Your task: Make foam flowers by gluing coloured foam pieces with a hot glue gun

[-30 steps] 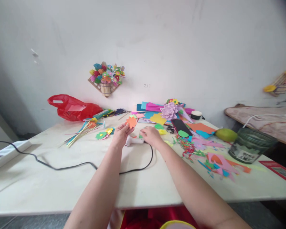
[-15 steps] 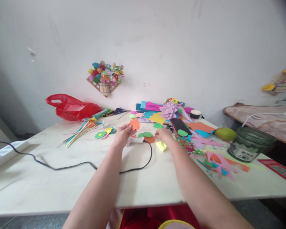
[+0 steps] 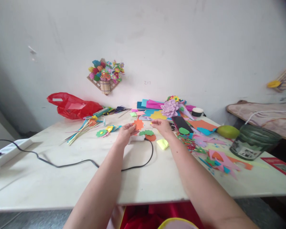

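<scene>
My left hand [image 3: 128,132] pinches the edge of an orange scalloped flower piece [image 3: 139,124], holding it above the table. To its right, my right hand [image 3: 160,126] has its fingers pinched on a tiny yellow piece [image 3: 151,123]. Below the hands lies a white glue gun [image 3: 136,138], its grip towards the right and a black cord running from it. A green scalloped piece [image 3: 147,132] and an orange one [image 3: 150,137] lie beside it. A yellow-green paper [image 3: 162,144] rests near my right wrist.
Foam scraps [image 3: 222,160] and a glass jar [image 3: 251,143] lie to the right. Coloured sheets and a lilac flower [image 3: 170,108] stand behind. At the left are finished flowers [image 3: 105,131], sticks [image 3: 79,132], a red bag [image 3: 73,106] and a power strip [image 3: 11,152].
My right hand has moved up and left, closer to the orange flower piece, and a tiny yellow piece now shows at its fingertips. My left hand still holds the orange piece, slightly farther right.
</scene>
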Demonstrator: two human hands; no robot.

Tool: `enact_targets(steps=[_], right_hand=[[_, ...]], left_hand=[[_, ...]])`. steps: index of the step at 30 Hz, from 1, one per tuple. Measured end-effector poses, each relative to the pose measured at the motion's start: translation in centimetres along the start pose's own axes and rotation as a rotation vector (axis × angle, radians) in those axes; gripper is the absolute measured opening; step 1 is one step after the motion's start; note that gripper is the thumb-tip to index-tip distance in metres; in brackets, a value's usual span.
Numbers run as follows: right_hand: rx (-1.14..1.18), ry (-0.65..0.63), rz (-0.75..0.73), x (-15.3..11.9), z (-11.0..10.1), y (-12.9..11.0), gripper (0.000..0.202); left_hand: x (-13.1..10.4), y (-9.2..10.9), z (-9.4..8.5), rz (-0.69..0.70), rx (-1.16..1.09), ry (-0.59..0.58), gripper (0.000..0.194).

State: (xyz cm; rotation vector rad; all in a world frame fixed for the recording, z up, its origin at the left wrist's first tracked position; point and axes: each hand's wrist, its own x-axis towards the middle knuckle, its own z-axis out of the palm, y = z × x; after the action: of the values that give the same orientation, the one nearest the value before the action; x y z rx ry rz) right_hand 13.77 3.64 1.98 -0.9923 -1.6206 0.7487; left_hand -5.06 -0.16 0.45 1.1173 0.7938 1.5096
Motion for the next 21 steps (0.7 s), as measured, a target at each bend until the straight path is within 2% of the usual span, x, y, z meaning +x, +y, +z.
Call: enact_targets(steps=[4, 11, 21], right_hand=[[0.148, -0.026, -0.045, -0.5, 1.0, -1.2, 0.021], [0.023, 0.001, -0.357, -0.7, 2.5, -0.8, 0.011], [-0.125, 0.086, -0.497, -0.5, 2.9, -0.2, 0.009]], left_hand=[[-0.1, -0.1, 0.2, -0.017, 0.027, -0.035, 0.025], [-0.3, -0.1, 0.5, -0.049, 0.041, -0.094, 0.026], [-0.5, 0.0, 0.9, -0.065, 0.016, -0.15, 0.025]])
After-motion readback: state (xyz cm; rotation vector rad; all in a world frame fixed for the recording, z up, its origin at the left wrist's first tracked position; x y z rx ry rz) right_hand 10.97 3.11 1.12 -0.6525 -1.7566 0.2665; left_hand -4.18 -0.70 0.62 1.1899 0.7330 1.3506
